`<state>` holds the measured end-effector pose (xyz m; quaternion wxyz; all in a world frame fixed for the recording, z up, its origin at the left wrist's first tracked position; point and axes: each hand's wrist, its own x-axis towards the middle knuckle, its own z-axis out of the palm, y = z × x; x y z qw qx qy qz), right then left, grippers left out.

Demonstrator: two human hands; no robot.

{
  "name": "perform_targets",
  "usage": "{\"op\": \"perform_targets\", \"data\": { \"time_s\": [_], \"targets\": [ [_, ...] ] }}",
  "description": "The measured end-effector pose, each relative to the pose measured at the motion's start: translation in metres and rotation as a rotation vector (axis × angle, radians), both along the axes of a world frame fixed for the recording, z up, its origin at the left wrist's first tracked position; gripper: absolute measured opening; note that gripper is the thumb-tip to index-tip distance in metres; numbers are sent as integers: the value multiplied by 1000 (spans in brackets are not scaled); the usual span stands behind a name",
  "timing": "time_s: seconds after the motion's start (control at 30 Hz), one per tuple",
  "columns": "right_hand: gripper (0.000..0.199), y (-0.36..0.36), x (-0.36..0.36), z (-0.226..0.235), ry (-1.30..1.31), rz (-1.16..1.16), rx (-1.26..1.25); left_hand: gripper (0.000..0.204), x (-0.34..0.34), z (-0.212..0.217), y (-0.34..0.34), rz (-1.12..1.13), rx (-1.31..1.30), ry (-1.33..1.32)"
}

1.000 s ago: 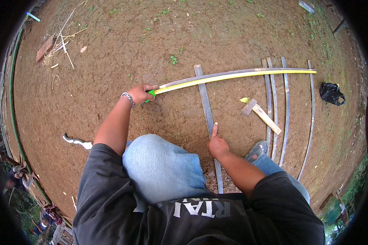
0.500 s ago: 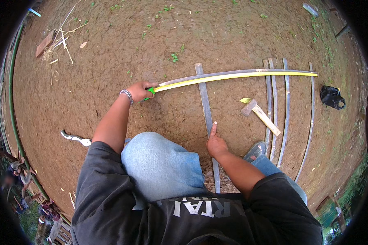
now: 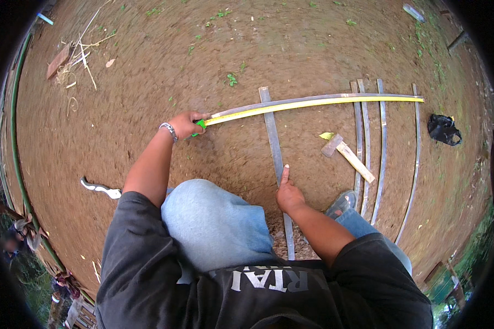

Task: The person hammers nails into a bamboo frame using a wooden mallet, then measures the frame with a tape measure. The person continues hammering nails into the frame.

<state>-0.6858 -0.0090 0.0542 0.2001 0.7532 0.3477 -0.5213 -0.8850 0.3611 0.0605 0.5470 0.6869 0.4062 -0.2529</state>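
My left hand (image 3: pixel 185 124), with a bracelet at its wrist, is closed around a green tape measure (image 3: pixel 199 127). Its yellow blade (image 3: pixel 313 102) runs out to the right along a long grey bamboo slat (image 3: pixel 247 109), whose left end meets my fingers. That slat lies across several others. My right hand (image 3: pixel 291 196) is closed at a wider bamboo slat (image 3: pixel 273 137) pointing away from me; one digit stretches forward along it, and the other fingers curl at its edge, partly hidden. Three bamboo slats (image 3: pixel 383 137) lie close together under the tape's right half, with a thinner slat (image 3: pixel 417 142) farther right.
A hatchet (image 3: pixel 348 158) with a pale wooden handle lies near my foot (image 3: pixel 343 203), beside a yellow leaf (image 3: pixel 326 135). A black plastic bag (image 3: pixel 444 130) sits at the right. At the left are a curved black-and-white object (image 3: pixel 100 188) and a brown block (image 3: pixel 59 61) among shavings.
The whole view has shifted very slightly. Both hands, the tape measure and the slats keep their places relative to each other.
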Motion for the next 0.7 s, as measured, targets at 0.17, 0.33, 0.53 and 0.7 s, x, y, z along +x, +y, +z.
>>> {"op": "perform_targets", "data": {
  "time_s": [0.17, 0.33, 0.53, 0.7],
  "targets": [
    [96, 9, 5, 22, -1, 53, 33, 60, -19, -19, 1, 16, 29, -104],
    [91, 7, 11, 43, -15, 167, 151, 62, -14, -13, 1, 82, -45, -52],
    [90, 5, 10, 36, 4, 183, 132, 62, -15, -10, 5, 70, -47, -17],
    [94, -2, 16, 28, 60, 204, 158, 60, -17, -18, 7, -38, 44, -89]
  ]
}}
